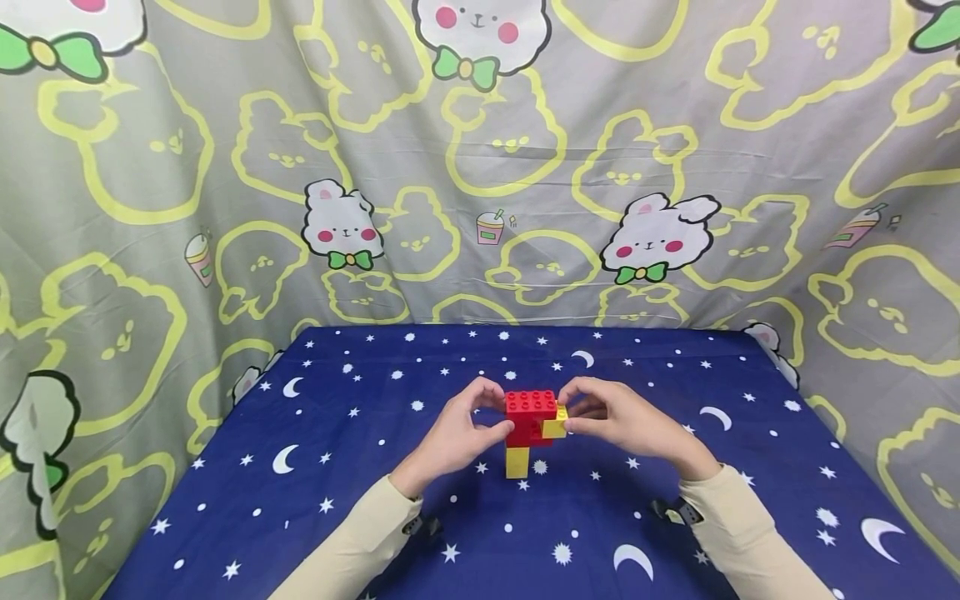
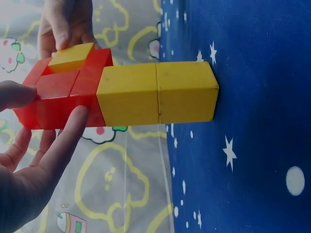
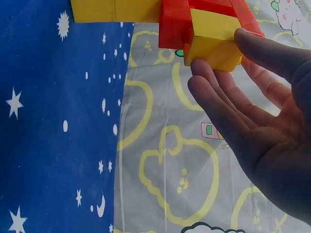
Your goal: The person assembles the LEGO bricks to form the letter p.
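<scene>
A toy-brick structure stands upright near the middle of the table, with red building bricks (image 1: 530,405) on top of a yellow column (image 1: 517,463). Two yellow blocks (image 2: 158,94) make up that column in the left wrist view, its foot at the cloth. My left hand (image 1: 452,427) grips the red part from the left, thumb on the near side and fingers on the far side. On the right, my right hand (image 1: 628,421) pinches a small yellow brick (image 3: 214,34) between thumb and fingers. That brick sits against the red bricks; how firmly it is joined cannot be seen.
A dark blue cloth (image 1: 360,533) with white stars and moons covers the table. Behind and at both sides hangs a grey curtain (image 1: 525,275) with yellow outlines and rabbit figures. Dark straps (image 1: 686,510) circle the wrists.
</scene>
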The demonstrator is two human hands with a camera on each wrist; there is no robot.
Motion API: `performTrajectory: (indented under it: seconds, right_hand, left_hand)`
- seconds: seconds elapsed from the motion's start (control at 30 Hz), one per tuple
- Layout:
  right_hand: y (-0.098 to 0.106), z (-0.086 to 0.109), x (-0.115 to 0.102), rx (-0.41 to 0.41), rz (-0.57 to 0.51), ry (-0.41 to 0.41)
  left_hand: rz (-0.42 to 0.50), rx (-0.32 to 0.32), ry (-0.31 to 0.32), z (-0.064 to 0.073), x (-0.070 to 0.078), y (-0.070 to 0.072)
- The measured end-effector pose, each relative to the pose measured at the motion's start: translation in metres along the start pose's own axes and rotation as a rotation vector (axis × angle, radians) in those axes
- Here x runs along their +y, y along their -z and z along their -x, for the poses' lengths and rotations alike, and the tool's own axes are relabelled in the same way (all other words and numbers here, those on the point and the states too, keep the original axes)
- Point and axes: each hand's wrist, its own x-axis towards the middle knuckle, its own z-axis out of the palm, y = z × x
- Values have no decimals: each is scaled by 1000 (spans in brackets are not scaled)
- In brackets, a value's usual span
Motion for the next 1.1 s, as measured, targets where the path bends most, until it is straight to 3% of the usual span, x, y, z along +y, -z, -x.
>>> performTrajectory:
  seconds: [0.33, 0.8, 1.1]
  right_hand:
    - [3, 2, -7, -6, 18, -36]
    - [2, 4, -8, -48, 27, -66]
    - [0, 2, -1, -32, 30, -34]
  left_hand:
    - [35, -8, 18, 2, 3, -2]
    - [90, -60, 74, 1, -4, -3]
    - [117, -54, 87, 1, -5, -3]
